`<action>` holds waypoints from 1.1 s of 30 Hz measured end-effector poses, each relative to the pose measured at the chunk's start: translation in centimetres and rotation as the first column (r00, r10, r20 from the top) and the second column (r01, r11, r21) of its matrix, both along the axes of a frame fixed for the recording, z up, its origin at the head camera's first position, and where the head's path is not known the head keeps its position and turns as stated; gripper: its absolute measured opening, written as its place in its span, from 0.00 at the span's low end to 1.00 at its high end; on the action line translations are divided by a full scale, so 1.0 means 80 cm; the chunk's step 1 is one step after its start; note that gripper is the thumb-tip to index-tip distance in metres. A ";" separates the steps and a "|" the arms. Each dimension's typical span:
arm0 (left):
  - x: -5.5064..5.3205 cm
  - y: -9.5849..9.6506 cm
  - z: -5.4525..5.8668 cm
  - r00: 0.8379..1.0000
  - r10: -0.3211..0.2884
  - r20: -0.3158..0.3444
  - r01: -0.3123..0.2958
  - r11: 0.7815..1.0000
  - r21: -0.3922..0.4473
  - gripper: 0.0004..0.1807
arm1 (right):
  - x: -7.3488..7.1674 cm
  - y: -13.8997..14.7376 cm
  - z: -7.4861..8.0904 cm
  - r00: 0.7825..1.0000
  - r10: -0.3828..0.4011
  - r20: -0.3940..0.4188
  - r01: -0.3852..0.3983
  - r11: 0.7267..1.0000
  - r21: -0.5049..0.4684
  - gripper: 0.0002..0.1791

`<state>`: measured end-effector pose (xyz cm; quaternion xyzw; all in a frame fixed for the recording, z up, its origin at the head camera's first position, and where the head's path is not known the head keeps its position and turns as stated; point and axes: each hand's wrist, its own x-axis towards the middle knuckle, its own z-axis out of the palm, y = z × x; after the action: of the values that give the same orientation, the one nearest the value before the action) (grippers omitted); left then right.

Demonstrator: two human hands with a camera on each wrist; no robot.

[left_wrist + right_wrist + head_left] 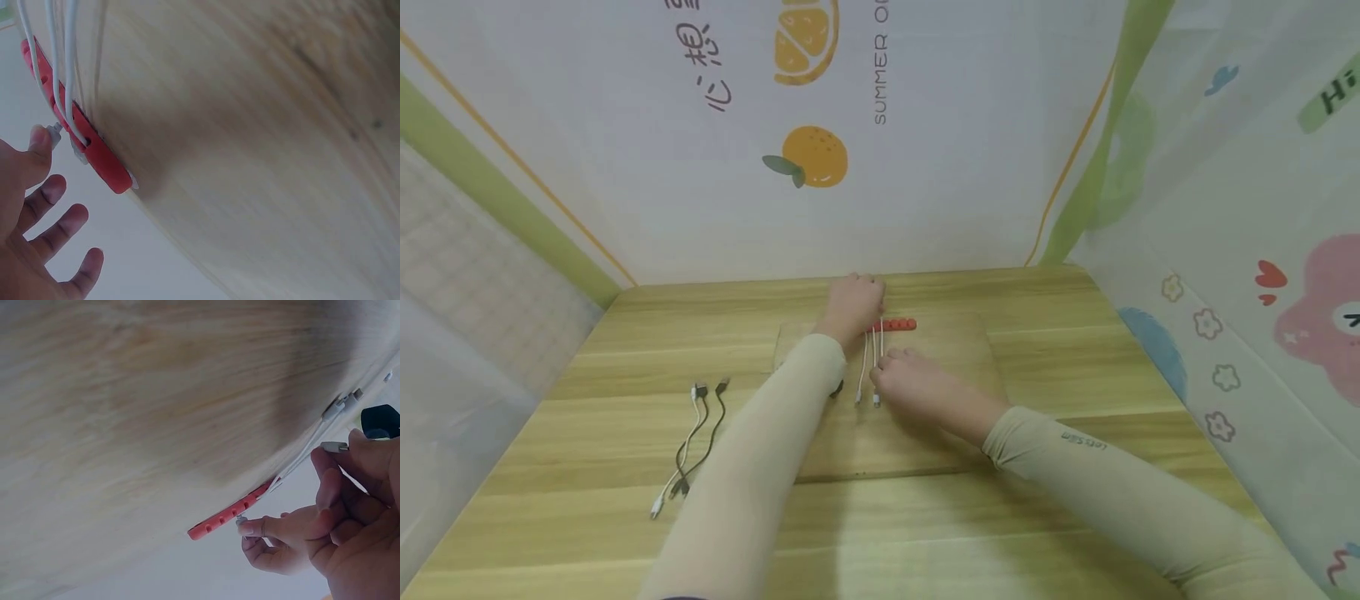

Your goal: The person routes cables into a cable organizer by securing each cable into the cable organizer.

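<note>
A red cable organizer strip [901,324] with several slots lies near the far edge of a wooden board, white charging cables [862,367] running from it toward me. My left hand [856,302] is at its left end in the head view; in the left wrist view its thumb pinches a small cable plug [55,134] right beside the strip, the other fingers spread. My right hand [917,383] is nearer me, over the board's middle. In the right wrist view it pinches a white cable connector [334,447] between thumb and forefinger. Two other white connectors [344,403] lie beside it.
Left of the board, black and white cables [692,442] lie loosely on the wood-grain table [587,417]. A dark object [837,388] sits partly behind the left sleeve. Printed curtains [925,192] hang behind and at the sides.
</note>
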<state>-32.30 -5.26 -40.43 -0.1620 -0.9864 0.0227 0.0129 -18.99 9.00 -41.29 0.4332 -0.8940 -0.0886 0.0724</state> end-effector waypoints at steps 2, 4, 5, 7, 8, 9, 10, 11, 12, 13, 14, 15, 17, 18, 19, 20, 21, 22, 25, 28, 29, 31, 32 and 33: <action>-0.001 0.000 -0.003 1.000 0.011 0.008 -0.011 1.000 0.007 0.14 | 0.001 0.001 -0.003 1.000 0.008 -0.016 -0.008 1.000 0.004 0.06; -0.002 0.000 -0.004 1.000 0.017 0.019 -0.017 1.000 0.023 0.13 | 0.002 0.001 -0.004 1.000 0.012 -0.027 -0.011 1.000 0.014 0.07; -0.003 0.001 -0.004 1.000 0.016 0.021 -0.017 0.999 0.030 0.13 | 0.002 0.002 -0.005 0.999 0.013 -0.032 -0.012 1.000 0.019 0.07; -0.004 0.002 -0.005 1.000 0.012 0.023 -0.013 0.999 0.042 0.12 | 0.002 0.003 -0.007 0.999 0.016 -0.031 -0.015 0.999 0.036 0.07; -0.004 0.003 -0.006 1.000 0.008 0.021 -0.009 0.999 0.043 0.12 | 0.002 0.004 -0.008 0.999 0.018 -0.032 -0.017 0.999 0.044 0.07; -0.005 0.004 -0.007 1.000 0.005 0.019 -0.006 0.999 0.044 0.12 | 0.003 0.004 -0.009 0.999 0.020 -0.031 -0.019 0.999 0.050 0.07; -0.005 0.005 -0.009 1.000 0.001 0.015 -0.002 0.999 0.043 0.11 | 0.003 0.004 -0.010 0.999 0.021 -0.030 -0.019 0.998 0.054 0.07; -0.006 0.006 -0.010 1.000 0.000 0.016 0.000 0.999 0.038 0.12 | 0.004 0.004 -0.010 0.999 0.022 -0.027 -0.020 0.998 0.061 0.07; -0.007 0.006 -0.012 1.000 -0.001 0.019 0.000 0.999 0.034 0.12 | 0.005 0.004 -0.010 1.000 0.023 -0.019 -0.022 0.998 0.063 0.07; -0.008 0.006 -0.013 1.000 -0.002 0.021 0.001 1.000 0.029 0.11 | 0.006 0.004 -0.010 1.000 0.023 -0.014 -0.022 0.998 0.064 0.07; -0.008 0.006 -0.014 1.000 0.002 0.031 -0.002 1.000 0.028 0.12 | 0.007 0.004 -0.009 1.000 0.023 -0.010 -0.022 0.998 0.067 0.07; -0.009 0.006 -0.014 0.999 0.005 0.042 -0.007 1.000 0.029 0.12 | 0.008 0.003 -0.008 1.000 0.021 -0.003 -0.021 0.997 0.068 0.07; -0.008 0.004 -0.013 0.998 0.013 0.062 -0.015 0.999 0.038 0.13 | 0.009 0.003 -0.007 1.000 0.019 0.010 -0.020 0.997 0.071 0.08; -0.008 0.004 -0.013 0.997 0.016 0.072 -0.019 0.999 0.048 0.13 | 0.010 0.003 -0.007 1.000 0.018 0.012 -0.019 0.997 0.072 0.08; -0.007 0.003 -0.012 0.997 0.019 0.081 -0.023 0.998 0.058 0.14 | 0.010 0.002 -0.007 1.000 0.017 0.013 -0.018 0.997 0.072 0.08; -0.006 0.002 -0.011 0.996 0.020 0.092 -0.027 0.997 0.071 0.15 | 0.010 0.002 -0.007 1.000 0.017 0.013 -0.018 0.997 0.072 0.08; -0.005 0.001 -0.010 0.995 0.021 0.099 -0.029 0.996 0.082 0.16 | 0.010 0.002 -0.007 1.000 0.017 0.013 -0.018 0.997 0.071 0.08; -0.004 0.000 -0.009 0.994 0.023 0.104 -0.033 0.995 0.095 0.16 | 0.010 0.002 -0.007 1.000 0.018 0.012 -0.019 0.997 0.072 0.08; -0.004 -0.001 -0.008 0.994 0.031 0.105 -0.043 0.993 0.110 0.16 | 0.010 0.001 -0.006 1.000 0.018 0.021 -0.019 0.998 0.062 0.08; -0.003 0.000 -0.009 0.995 0.052 0.082 -0.062 0.991 0.120 0.14 | 0.009 0.000 -0.006 0.999 0.011 0.043 -0.013 0.999 0.044 0.08; -0.003 0.001 -0.009 0.995 0.061 0.073 -0.069 0.990 0.124 0.12 | 0.009 0.000 -0.006 0.999 0.010 0.051 -0.012 0.999 0.037 0.08; -0.002 0.003 -0.009 0.995 0.081 0.056 -0.088 0.987 0.137 0.09 | 0.009 0.001 -0.007 0.998 0.014 0.061 -0.015 1.000 0.018 0.08; -0.003 0.004 -0.010 0.994 0.091 0.051 -0.098 0.985 0.141 0.07 | 0.009 0.001 -0.007 0.998 0.020 0.059 -0.021 1.000 0.012 0.07; -0.003 0.005 -0.010 0.993 0.101 0.053 -0.108 0.984 0.142 0.06 | 0.009 0.001 -0.008 0.998 0.028 0.057 -0.028 1.000 0.004 0.07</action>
<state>-32.57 -4.86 -41.19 -0.1091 -0.9927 -0.0520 0.0010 -18.30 9.07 -41.94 0.4481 -0.8894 -0.0774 0.0471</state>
